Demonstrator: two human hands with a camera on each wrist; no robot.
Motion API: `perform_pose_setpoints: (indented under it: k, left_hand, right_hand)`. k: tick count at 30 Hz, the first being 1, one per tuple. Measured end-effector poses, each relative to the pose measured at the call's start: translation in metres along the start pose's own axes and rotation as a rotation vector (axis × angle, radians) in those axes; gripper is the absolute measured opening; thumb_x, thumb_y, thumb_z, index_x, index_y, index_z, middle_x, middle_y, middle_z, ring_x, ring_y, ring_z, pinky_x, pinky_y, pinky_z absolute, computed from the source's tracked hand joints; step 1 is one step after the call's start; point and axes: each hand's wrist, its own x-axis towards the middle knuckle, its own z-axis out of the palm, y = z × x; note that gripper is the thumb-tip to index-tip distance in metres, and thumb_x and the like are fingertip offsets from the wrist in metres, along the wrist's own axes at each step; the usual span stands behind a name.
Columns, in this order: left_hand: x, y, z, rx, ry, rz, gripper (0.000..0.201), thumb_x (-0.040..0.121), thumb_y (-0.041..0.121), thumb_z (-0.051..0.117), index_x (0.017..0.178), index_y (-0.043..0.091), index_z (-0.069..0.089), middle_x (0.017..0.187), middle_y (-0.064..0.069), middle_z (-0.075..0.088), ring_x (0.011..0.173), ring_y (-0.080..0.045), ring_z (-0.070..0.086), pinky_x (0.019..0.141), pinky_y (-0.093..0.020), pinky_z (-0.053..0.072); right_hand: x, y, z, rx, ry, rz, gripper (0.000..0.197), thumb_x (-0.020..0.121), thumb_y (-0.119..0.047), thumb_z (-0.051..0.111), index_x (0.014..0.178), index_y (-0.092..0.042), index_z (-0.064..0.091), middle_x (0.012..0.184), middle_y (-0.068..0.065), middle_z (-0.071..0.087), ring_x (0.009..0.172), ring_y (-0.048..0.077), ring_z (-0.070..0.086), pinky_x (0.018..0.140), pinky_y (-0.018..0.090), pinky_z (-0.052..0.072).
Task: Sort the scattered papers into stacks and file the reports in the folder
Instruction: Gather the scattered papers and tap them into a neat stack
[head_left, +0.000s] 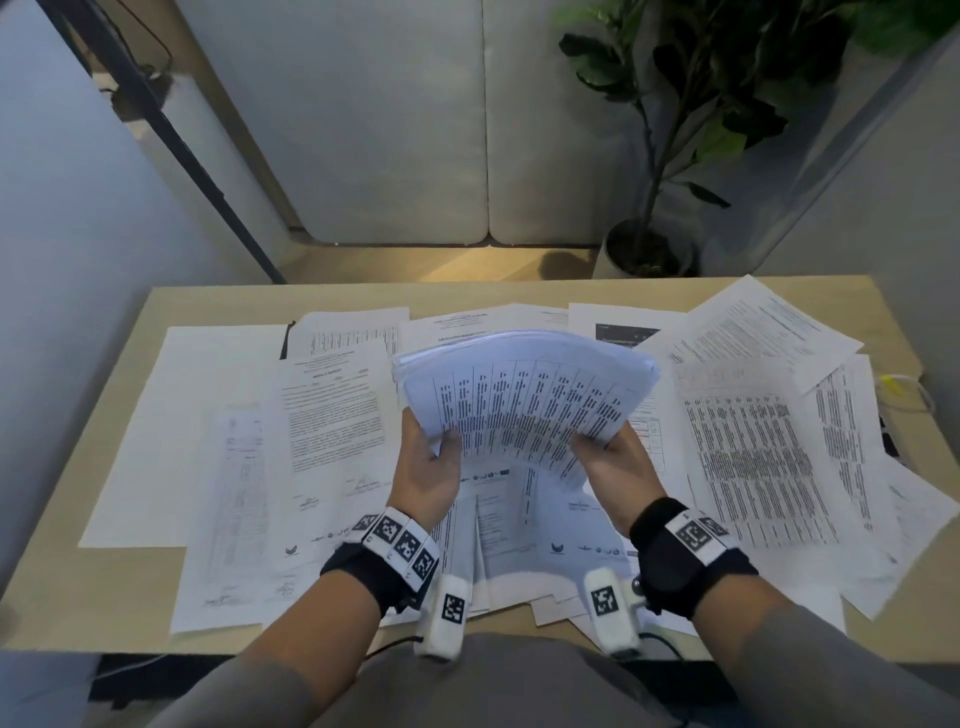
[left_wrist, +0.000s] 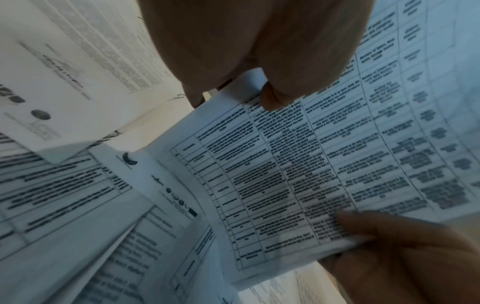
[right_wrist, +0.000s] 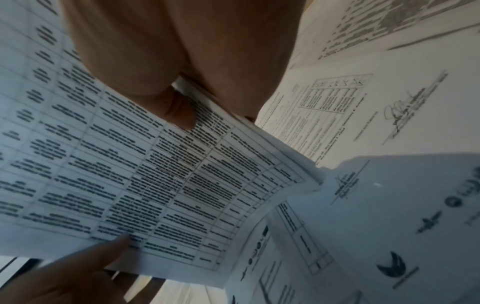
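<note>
I hold a thick stack of papers above the desk, its top sheet printed with a dense table and bowed upward. My left hand grips the stack's near left corner and my right hand the near right corner, each with the thumb on top and the fingers underneath. In the left wrist view my thumb presses on the stack. The right wrist view shows the same grip on the stack. Loose printed sheets cover the desk, among them a weekly report. A dark edge pokes out from under sheets at the back left.
The wooden desk shows bare strips along its left and near edges. Overlapping sheets spill over the right side. A yellow-tipped cable lies at the right edge. A potted plant and a grey sofa stand behind the desk.
</note>
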Motion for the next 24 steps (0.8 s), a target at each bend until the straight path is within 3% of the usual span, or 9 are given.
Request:
perform_pose_setpoints:
  k: [3, 6, 10, 13, 16, 18, 20, 22, 24]
  left_hand:
    - [-0.004, 0.007, 0.003, 0.023, -0.028, 0.098, 0.055, 0.106, 0.006, 0.05, 0.151, 0.032, 0.032, 0.141, 0.029, 0.047, 0.13, 0.02, 0.043, 0.113, -0.015, 0.04]
    - [-0.01, 0.013, 0.001, -0.004, -0.083, 0.013, 0.054, 0.108, 0.019, 0.051, 0.141, 0.056, 0.031, 0.138, 0.041, 0.043, 0.125, 0.025, 0.043, 0.103, -0.001, 0.035]
    - [-0.003, 0.021, -0.014, 0.086, -0.144, -0.042, 0.044, 0.106, 0.034, 0.054, 0.143, 0.054, 0.04, 0.143, 0.029, 0.052, 0.128, 0.009, 0.049, 0.109, -0.021, 0.04]
    - [-0.001, 0.021, -0.028, 0.011, -0.251, -0.127, 0.033, 0.1, 0.043, 0.062, 0.122, 0.068, 0.055, 0.128, 0.033, 0.064, 0.124, 0.009, 0.056, 0.106, -0.027, 0.044]
    - [-0.003, 0.005, -0.026, 0.06, -0.279, -0.243, 0.021, 0.102, 0.043, 0.06, 0.121, 0.05, 0.061, 0.118, 0.028, 0.066, 0.116, -0.001, 0.061, 0.111, -0.033, 0.041]
    - [-0.006, -0.013, -0.026, 0.155, -0.244, -0.308, 0.009, 0.104, 0.037, 0.057, 0.111, 0.037, 0.063, 0.102, 0.022, 0.065, 0.099, -0.007, 0.062, 0.102, -0.037, 0.048]
    - [-0.004, -0.031, -0.031, 0.222, -0.178, -0.37, 0.01, 0.105, 0.033, 0.056, 0.098, 0.036, 0.062, 0.093, 0.015, 0.064, 0.095, -0.019, 0.063, 0.09, -0.036, 0.049]
    - [0.002, -0.048, -0.041, 0.272, -0.091, -0.466, 0.014, 0.106, 0.03, 0.054, 0.095, 0.029, 0.063, 0.09, 0.005, 0.066, 0.096, -0.029, 0.064, 0.085, -0.037, 0.048]
    - [0.012, -0.062, -0.053, 0.252, -0.022, -0.578, 0.015, 0.105, 0.029, 0.054, 0.106, 0.02, 0.066, 0.101, -0.005, 0.069, 0.102, -0.032, 0.065, 0.087, -0.037, 0.047]
  right_hand:
    - [0.002, -0.002, -0.002, -0.02, 0.024, -0.008, 0.033, 0.104, -0.007, 0.053, 0.129, -0.026, 0.063, 0.125, -0.011, 0.072, 0.124, 0.012, 0.062, 0.113, 0.05, 0.046]
    - [0.003, 0.001, -0.003, -0.076, 0.082, 0.026, 0.036, 0.104, -0.014, 0.057, 0.137, -0.028, 0.059, 0.133, -0.01, 0.068, 0.128, 0.015, 0.06, 0.115, 0.05, 0.045]
    - [0.013, -0.01, -0.015, -0.08, 0.077, -0.047, 0.041, 0.103, -0.013, 0.06, 0.141, -0.03, 0.055, 0.136, -0.013, 0.066, 0.125, 0.01, 0.062, 0.11, 0.036, 0.047]
    - [0.025, -0.009, -0.024, -0.002, -0.024, -0.027, 0.041, 0.102, -0.006, 0.062, 0.138, -0.025, 0.058, 0.131, -0.011, 0.07, 0.119, 0.008, 0.067, 0.103, 0.031, 0.051]
    - [0.037, 0.016, -0.027, 0.039, -0.173, 0.132, 0.045, 0.099, -0.007, 0.068, 0.14, -0.022, 0.058, 0.135, -0.004, 0.069, 0.124, 0.017, 0.067, 0.107, 0.04, 0.051]
    - [0.039, 0.038, -0.026, -0.074, -0.228, 0.242, 0.024, 0.099, -0.013, 0.069, 0.121, -0.022, 0.064, 0.118, 0.002, 0.073, 0.107, 0.021, 0.071, 0.092, 0.037, 0.057]
    - [0.04, 0.059, -0.032, -0.288, -0.143, 0.284, 0.008, 0.099, -0.021, 0.069, 0.102, -0.02, 0.061, 0.107, 0.006, 0.068, 0.095, 0.023, 0.068, 0.081, 0.034, 0.055]
    - [0.046, 0.08, -0.054, -0.492, 0.052, 0.283, 0.02, 0.096, -0.031, 0.07, 0.108, -0.018, 0.06, 0.116, 0.006, 0.065, 0.104, 0.025, 0.065, 0.086, 0.035, 0.052]
    - [0.053, 0.091, -0.082, -0.616, 0.298, 0.302, 0.039, 0.09, -0.041, 0.074, 0.119, -0.019, 0.059, 0.131, 0.009, 0.06, 0.116, 0.029, 0.06, 0.095, 0.043, 0.053]
